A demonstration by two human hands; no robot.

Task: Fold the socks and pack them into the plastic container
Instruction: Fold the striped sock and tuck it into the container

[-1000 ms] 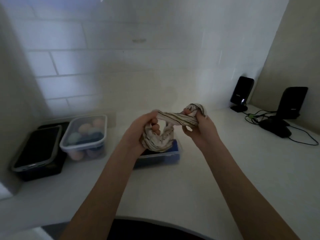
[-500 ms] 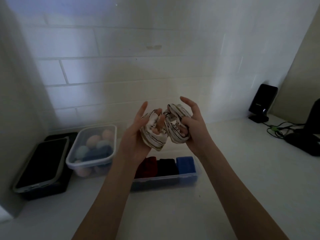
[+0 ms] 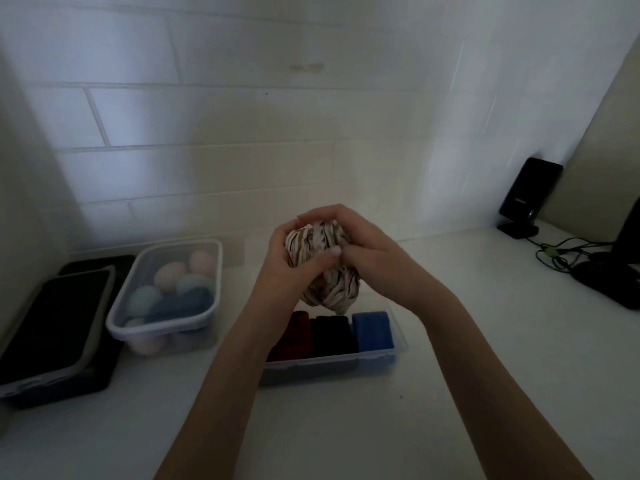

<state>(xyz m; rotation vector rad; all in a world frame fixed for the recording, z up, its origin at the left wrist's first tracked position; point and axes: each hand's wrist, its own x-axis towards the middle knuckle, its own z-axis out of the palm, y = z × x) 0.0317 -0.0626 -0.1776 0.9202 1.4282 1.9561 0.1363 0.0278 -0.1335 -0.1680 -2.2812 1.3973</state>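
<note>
A white sock with dark stripes (image 3: 320,268) is bunched into a ball in the air above the counter. My left hand (image 3: 287,265) wraps it from the left and my right hand (image 3: 363,247) from the right and top, fingers meeting over it. Just below stands a clear plastic container (image 3: 398,344) holding three folded socks side by side: a red one (image 3: 294,332), a black one (image 3: 332,334) and a blue one (image 3: 372,330). My left forearm hides the container's left end.
A lidded clear tub (image 3: 166,289) of pastel sock balls sits to the left, with dark lidded bins (image 3: 55,327) beyond it. Black speakers (image 3: 528,195) and green cables (image 3: 557,254) occupy the right rear of the white counter (image 3: 485,375). A tiled wall stands behind.
My hands have come together, closing the stretched striped sock into a tight ball. They have dropped lower, nearer the container.
</note>
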